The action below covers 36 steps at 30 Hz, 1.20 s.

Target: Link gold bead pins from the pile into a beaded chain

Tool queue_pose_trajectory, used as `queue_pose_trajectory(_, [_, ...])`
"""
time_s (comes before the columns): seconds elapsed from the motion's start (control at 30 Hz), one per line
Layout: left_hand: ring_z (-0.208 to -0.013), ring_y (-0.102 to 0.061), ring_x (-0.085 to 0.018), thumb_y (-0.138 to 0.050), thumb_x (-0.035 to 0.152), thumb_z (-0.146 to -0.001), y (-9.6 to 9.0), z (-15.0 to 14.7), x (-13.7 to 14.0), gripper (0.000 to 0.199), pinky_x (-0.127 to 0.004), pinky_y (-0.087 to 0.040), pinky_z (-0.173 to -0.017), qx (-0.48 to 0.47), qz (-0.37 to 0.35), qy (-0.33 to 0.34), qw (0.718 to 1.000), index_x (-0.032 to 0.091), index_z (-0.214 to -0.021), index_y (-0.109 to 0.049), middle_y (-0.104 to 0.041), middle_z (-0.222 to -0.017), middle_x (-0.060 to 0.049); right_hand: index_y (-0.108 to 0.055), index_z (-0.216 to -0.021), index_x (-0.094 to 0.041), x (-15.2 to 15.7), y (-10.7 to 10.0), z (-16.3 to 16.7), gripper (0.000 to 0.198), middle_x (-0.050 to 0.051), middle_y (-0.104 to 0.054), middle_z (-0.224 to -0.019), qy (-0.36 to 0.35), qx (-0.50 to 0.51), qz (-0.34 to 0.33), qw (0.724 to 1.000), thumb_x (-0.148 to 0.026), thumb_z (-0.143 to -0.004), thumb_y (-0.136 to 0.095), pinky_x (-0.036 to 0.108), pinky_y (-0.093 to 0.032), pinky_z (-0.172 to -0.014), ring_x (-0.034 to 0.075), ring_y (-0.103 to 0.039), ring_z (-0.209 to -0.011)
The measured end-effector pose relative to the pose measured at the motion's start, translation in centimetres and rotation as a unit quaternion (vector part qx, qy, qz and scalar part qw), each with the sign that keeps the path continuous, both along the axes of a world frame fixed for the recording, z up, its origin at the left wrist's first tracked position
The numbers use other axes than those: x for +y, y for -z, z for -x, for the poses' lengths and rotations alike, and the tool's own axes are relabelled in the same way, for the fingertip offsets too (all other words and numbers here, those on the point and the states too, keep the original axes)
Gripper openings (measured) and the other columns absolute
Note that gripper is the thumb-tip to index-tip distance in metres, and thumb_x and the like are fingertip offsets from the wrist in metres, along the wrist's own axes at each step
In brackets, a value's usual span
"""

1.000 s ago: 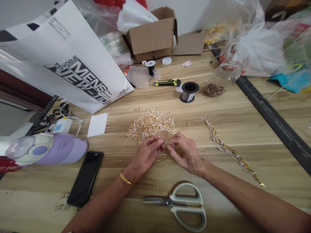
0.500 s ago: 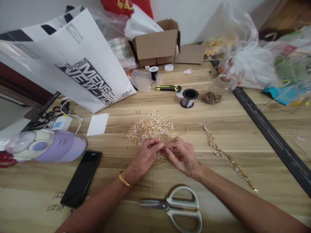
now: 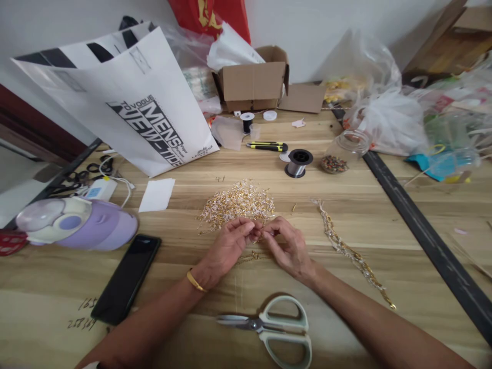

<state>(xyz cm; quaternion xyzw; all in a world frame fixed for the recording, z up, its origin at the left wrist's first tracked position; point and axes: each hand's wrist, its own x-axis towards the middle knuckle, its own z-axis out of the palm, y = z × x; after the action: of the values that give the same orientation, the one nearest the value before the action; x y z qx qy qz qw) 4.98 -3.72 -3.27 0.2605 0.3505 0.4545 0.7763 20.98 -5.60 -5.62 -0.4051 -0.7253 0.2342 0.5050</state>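
My left hand (image 3: 233,241) and my right hand (image 3: 289,246) meet fingertip to fingertip just in front of a heap of small gold and clear beads (image 3: 238,202). Both are closed in a pinch. What lies between the fingers is too small to make out. Under them a thin gold chain (image 3: 253,257) rests on the wooden table, partly covered by the hands. Closer to me lies a pair of scissors (image 3: 265,323) with pale handles, blades pointing left. To the right of my right hand, a bundle of gold and clear bead strands (image 3: 351,251) is stretched out.
A black phone (image 3: 126,279) and a purple bottle (image 3: 96,225) lie at left, below a large white bag (image 3: 126,102). Behind the beads are a wire spool (image 3: 299,163), a utility knife (image 3: 267,146), a bead jar (image 3: 342,154) and a cardboard box (image 3: 253,82). A dark strip (image 3: 415,225) crosses the right side.
The camera view has shifted slightly. Both hands stay together in front of the heap, with only small movements of the fingertips.
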Motion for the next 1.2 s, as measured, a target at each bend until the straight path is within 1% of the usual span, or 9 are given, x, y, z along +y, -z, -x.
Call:
queue_pose_trajectory(0.17, [-0.073,-0.063,-0.012,-0.077,0.019,-0.069,0.02,0.15,-0.01,0.010,-0.024,-0.048,-0.071,-0.021,0.000,0.005,1.000,0.013,-0.074,-0.070,-0.072,-0.081,-0.005,-0.058,-0.086,-0.019,0.14,0.01,0.07,0.005,0.002,-0.059,-0.074,0.000,0.025,0.019,1.000,-0.019,-0.089,-0.054,0.025,-0.046,-0.060,0.013,-0.055,-0.066])
queue_pose_trajectory(0.4, [-0.073,-0.063,-0.012,-0.077,0.018,-0.069,-0.05,0.19,0.09,0.011,-0.022,-0.049,-0.070,-0.025,-0.003,0.004,1.000,0.011,-0.073,-0.069,-0.070,-0.076,-0.004,-0.058,-0.086,-0.019,0.13,-0.20,0.08,0.007,0.002,-0.058,-0.074,-0.004,0.025,0.013,1.000,-0.018,-0.089,-0.053,0.025,-0.045,-0.058,0.013,-0.054,-0.065])
queue_pose_trajectory(0.57, [-0.072,-0.063,-0.011,-0.077,0.018,-0.069,0.14,0.24,0.14,0.012,-0.022,-0.050,-0.070,-0.025,0.003,0.001,1.000,0.011,-0.072,-0.068,-0.070,-0.073,-0.004,-0.061,-0.092,-0.019,0.23,-0.07,-0.01,0.008,0.003,-0.061,-0.078,-0.016,0.024,0.025,0.999,-0.019,-0.089,-0.054,0.026,-0.047,-0.060,0.014,-0.056,-0.069])
queue_pose_trajectory(1.0, [-0.069,-0.064,-0.011,-0.078,0.017,-0.068,0.09,0.24,0.13,0.011,-0.021,-0.051,-0.068,-0.027,0.009,-0.002,1.000,0.010,-0.072,-0.069,-0.070,-0.072,-0.004,-0.062,-0.090,-0.019,0.30,-0.30,-0.05,0.008,0.003,-0.062,-0.078,-0.028,0.034,0.023,0.999,-0.016,-0.089,-0.055,0.027,-0.047,-0.063,0.015,-0.058,-0.071])
queue_pose_trajectory(1.2, [-0.067,-0.062,-0.011,-0.079,0.016,-0.067,-0.10,0.07,0.00,0.013,-0.021,-0.049,-0.065,-0.027,0.028,-0.006,0.999,0.010,-0.070,-0.068,-0.069,-0.069,-0.004,-0.061,-0.089,-0.018,0.13,-0.42,0.02,0.007,0.003,-0.062,-0.077,-0.025,0.022,-0.002,0.999,-0.013,-0.087,-0.056,0.027,-0.047,-0.062,0.014,-0.058,-0.071])
